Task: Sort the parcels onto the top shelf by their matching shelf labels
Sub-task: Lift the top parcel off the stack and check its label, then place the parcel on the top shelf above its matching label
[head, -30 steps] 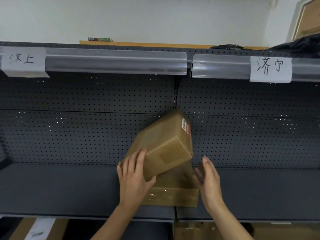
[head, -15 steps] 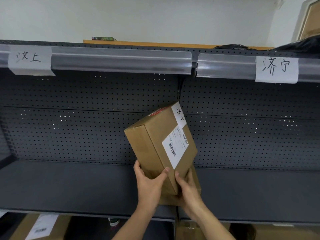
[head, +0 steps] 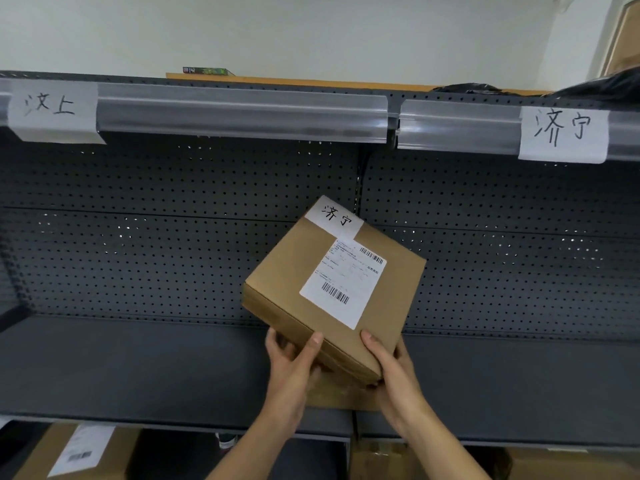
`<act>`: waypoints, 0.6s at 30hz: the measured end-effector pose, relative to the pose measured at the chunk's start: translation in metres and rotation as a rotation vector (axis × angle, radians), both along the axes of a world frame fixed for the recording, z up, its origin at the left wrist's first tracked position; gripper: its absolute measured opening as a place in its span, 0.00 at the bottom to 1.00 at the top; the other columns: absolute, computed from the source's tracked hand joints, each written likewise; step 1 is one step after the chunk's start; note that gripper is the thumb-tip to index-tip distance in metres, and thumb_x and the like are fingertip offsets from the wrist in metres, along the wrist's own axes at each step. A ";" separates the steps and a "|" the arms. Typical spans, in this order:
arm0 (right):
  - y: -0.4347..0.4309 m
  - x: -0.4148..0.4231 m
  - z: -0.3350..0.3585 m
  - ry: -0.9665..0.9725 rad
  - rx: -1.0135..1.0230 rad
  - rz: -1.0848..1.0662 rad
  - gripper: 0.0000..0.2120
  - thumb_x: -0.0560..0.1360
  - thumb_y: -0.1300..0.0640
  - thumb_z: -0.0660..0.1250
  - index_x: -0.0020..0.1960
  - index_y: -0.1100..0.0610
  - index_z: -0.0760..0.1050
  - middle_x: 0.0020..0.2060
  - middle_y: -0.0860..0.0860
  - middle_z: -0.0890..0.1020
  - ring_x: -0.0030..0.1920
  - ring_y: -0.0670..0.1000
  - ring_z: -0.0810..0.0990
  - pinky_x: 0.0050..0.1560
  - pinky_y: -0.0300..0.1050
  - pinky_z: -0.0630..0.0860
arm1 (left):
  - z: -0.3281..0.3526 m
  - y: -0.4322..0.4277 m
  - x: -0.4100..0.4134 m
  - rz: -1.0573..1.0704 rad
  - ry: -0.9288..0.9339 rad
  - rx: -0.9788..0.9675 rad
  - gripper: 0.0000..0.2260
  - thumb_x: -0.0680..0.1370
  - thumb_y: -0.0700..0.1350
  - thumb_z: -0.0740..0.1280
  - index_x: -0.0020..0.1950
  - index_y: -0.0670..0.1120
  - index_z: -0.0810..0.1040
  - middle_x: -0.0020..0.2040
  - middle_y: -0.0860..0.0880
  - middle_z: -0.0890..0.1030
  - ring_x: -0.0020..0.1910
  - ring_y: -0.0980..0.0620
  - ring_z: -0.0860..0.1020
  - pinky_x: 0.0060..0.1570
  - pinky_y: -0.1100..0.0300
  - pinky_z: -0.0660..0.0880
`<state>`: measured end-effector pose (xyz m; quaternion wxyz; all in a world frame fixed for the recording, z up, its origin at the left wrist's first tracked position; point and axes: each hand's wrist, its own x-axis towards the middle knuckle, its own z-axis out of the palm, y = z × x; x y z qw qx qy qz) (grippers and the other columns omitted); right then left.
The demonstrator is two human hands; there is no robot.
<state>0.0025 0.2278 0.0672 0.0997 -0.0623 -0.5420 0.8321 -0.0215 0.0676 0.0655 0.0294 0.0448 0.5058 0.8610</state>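
I hold a brown cardboard parcel [head: 304, 292] tilted in the air in front of the shelving. It bears a white shipping label and a handwritten tag reading 济宁 [head: 336, 218]. My left hand [head: 292, 363] grips its lower left corner and my right hand [head: 391, 365] its lower right corner. On the top shelf rail, a paper label 汶上 [head: 52, 109] hangs at the left and a label 济宁 [head: 562, 133] at the right. A second flat brown parcel [head: 341, 394] lies on the grey middle shelf under my hands, mostly hidden.
The dark grey middle shelf [head: 138, 368] spans the view, backed by perforated panels. Black bags [head: 602, 84] and a thin board [head: 311, 79] rest on the top shelf. Below, another labelled box [head: 79, 452] and more cardboard [head: 554, 462] sit on the lower level.
The parcel has been lifted off the one beneath it and turned so its labelled face points at me. Both hands shifted to its lower corners.
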 end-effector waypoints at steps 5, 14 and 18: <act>0.045 0.003 0.008 -0.021 0.152 -0.012 0.44 0.60 0.48 0.83 0.74 0.44 0.71 0.57 0.48 0.88 0.60 0.53 0.84 0.66 0.62 0.77 | 0.007 -0.053 -0.025 0.192 0.038 -0.199 0.48 0.66 0.62 0.73 0.80 0.61 0.50 0.78 0.51 0.64 0.75 0.48 0.65 0.75 0.43 0.61; 0.064 0.003 0.013 -0.069 0.236 0.059 0.44 0.65 0.48 0.81 0.78 0.44 0.66 0.57 0.48 0.88 0.60 0.55 0.84 0.57 0.57 0.82 | 0.001 -0.057 -0.045 -0.032 0.167 -0.345 0.30 0.77 0.55 0.70 0.77 0.51 0.67 0.72 0.52 0.76 0.70 0.52 0.73 0.74 0.49 0.64; 0.060 0.002 0.013 0.018 0.261 -0.025 0.61 0.53 0.37 0.84 0.81 0.47 0.63 0.64 0.47 0.84 0.66 0.51 0.81 0.74 0.57 0.70 | -0.008 -0.047 -0.042 0.022 0.187 -0.358 0.23 0.84 0.49 0.59 0.79 0.52 0.62 0.73 0.54 0.73 0.69 0.58 0.73 0.67 0.63 0.67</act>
